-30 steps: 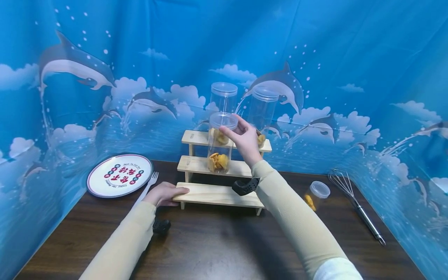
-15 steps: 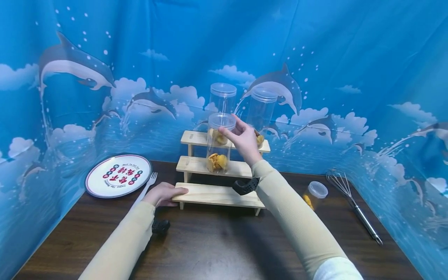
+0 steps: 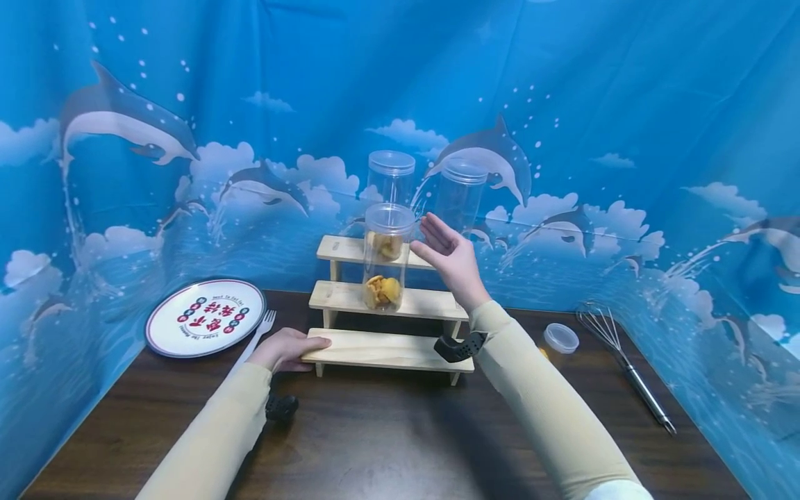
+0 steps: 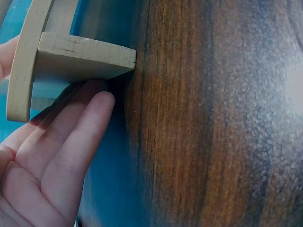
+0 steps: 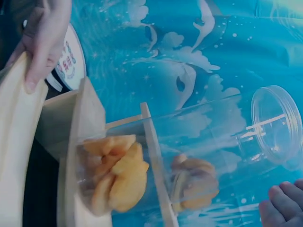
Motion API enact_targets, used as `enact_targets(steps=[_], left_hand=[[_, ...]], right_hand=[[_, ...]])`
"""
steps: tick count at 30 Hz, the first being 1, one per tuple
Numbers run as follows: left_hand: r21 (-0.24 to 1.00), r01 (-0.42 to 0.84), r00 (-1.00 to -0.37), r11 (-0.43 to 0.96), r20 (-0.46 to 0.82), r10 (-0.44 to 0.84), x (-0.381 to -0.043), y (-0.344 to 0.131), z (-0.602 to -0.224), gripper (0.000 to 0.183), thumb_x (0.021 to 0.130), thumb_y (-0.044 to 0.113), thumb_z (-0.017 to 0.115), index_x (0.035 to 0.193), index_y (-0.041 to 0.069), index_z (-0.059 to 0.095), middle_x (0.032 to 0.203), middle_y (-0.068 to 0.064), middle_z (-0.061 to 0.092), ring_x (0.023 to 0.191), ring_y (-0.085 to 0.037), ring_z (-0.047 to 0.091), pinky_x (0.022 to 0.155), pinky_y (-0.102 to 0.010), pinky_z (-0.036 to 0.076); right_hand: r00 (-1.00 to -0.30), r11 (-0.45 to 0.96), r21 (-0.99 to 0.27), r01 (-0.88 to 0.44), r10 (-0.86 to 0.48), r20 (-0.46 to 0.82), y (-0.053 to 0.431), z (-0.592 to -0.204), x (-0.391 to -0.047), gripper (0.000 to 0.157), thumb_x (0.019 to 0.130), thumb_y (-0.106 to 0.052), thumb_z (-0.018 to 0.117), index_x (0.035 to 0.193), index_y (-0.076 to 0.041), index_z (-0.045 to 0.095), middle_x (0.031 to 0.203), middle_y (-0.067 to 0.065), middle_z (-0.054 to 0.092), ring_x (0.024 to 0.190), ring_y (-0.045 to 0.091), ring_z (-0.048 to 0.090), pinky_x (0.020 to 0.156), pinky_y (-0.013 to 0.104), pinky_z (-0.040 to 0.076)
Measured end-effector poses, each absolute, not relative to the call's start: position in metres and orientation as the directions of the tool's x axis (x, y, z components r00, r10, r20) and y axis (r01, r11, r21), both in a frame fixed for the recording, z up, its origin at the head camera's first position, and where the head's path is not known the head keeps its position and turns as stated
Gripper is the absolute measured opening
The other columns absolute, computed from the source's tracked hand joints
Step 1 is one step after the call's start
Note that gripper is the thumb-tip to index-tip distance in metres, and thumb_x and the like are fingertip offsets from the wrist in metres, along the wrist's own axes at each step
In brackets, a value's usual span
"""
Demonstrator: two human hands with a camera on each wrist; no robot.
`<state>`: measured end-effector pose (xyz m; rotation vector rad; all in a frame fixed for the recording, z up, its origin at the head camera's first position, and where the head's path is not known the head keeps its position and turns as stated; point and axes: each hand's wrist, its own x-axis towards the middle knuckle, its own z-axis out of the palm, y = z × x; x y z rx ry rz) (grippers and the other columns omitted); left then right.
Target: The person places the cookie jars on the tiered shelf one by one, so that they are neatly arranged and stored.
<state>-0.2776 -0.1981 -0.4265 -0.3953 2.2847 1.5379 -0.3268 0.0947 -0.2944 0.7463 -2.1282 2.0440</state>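
A three-step wooden display shelf (image 3: 387, 351) stands on the table. My left hand (image 3: 284, 348) grips the left end of its lowest step, thumb on top; in the left wrist view the fingers (image 4: 71, 146) reach under the board beside a leg. A tall clear jar (image 3: 382, 260) with a clear lid and yellow snack pieces in its bottom stands upright on the middle step. Just right of this jar is my right hand (image 3: 455, 260), fingers extended and holding nothing. Two more tall jars stand on the top step, a left one (image 3: 390, 175) and a right one (image 3: 461, 194) partly behind my hand.
A white plate (image 3: 181, 292) with red lettering lies at the left, a fork (image 3: 257, 337) beside it. On the right are a small lidded tub (image 3: 561, 338), partly hidden by my sleeve, and a whisk (image 3: 631, 375). A blue dolphin-print curtain (image 3: 350, 83) backs the table.
My right hand has let go of the middle-step jar's lid and drawn off to the right, its fingers spread. The jar stays on the step, and my left hand keeps its grip.
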Motion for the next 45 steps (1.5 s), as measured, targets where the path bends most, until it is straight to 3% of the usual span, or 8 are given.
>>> enact_targets(steps=[6, 15, 21, 33, 45], left_hand=[[0.847, -0.407, -0.903, 0.343, -0.430, -0.009, -0.278, -0.197, -0.427, 0.061, 0.083, 0.024, 0.069, 0.119, -0.018, 0.045, 0.094, -0.017, 0.055, 0.081, -0.022, 0.062, 0.081, -0.041, 0.058], [0.858, -0.392, -0.907, 0.332, -0.420, 0.016, -0.278, -0.198, -0.427, 0.056, 0.083, 0.023, 0.069, 0.114, -0.017, 0.047, 0.093, -0.016, 0.053, 0.080, -0.020, 0.060, 0.080, -0.041, 0.058], [0.861, -0.386, -0.908, 0.332, -0.418, 0.030, -0.278, -0.199, -0.425, 0.054, 0.083, 0.022, 0.069, 0.113, -0.018, 0.047, 0.092, -0.014, 0.053, 0.078, -0.018, 0.060, 0.079, -0.041, 0.059], [0.851, -0.388, -0.906, 0.355, -0.423, 0.024, -0.280, -0.200, -0.427, 0.056, 0.083, 0.025, 0.069, 0.114, -0.017, 0.050, 0.092, -0.012, 0.054, 0.079, -0.018, 0.061, 0.079, -0.039, 0.059], [0.850, -0.385, -0.905, 0.360, -0.424, 0.033, -0.278, -0.198, -0.424, 0.057, 0.084, 0.025, 0.068, 0.115, -0.018, 0.048, 0.093, -0.014, 0.053, 0.079, -0.018, 0.061, 0.080, -0.041, 0.058]], right_hand=[[-0.853, -0.061, -0.907, -0.417, -0.319, 0.413, 0.119, -0.304, -0.312, 0.069, 0.088, -0.022, 0.069, 0.146, -0.010, 0.034, 0.148, 0.005, 0.040, 0.134, 0.014, 0.040, 0.104, 0.026, 0.043], [-0.837, -0.003, -0.880, -0.474, -0.308, 0.452, 0.157, -0.313, -0.303, 0.067, 0.089, -0.019, 0.067, 0.146, -0.005, 0.033, 0.148, 0.014, 0.038, 0.135, 0.021, 0.039, 0.105, 0.024, 0.040], [-0.860, 0.036, -0.891, -0.453, -0.281, 0.426, 0.182, -0.325, -0.294, 0.063, 0.090, -0.013, 0.065, 0.146, -0.009, 0.036, 0.147, 0.012, 0.040, 0.134, 0.020, 0.040, 0.107, 0.030, 0.039], [-0.909, 0.130, -0.913, -0.387, -0.220, 0.354, 0.237, -0.356, -0.282, 0.061, 0.091, -0.016, 0.064, 0.145, -0.008, 0.036, 0.146, 0.017, 0.039, 0.132, 0.019, 0.043, 0.097, 0.019, 0.045], [-0.913, 0.174, -0.897, -0.406, -0.118, 0.391, 0.289, -0.380, -0.268, 0.054, 0.091, -0.007, 0.061, 0.142, -0.003, 0.041, 0.140, 0.005, 0.050, 0.126, 0.011, 0.049, 0.093, 0.015, 0.047]])
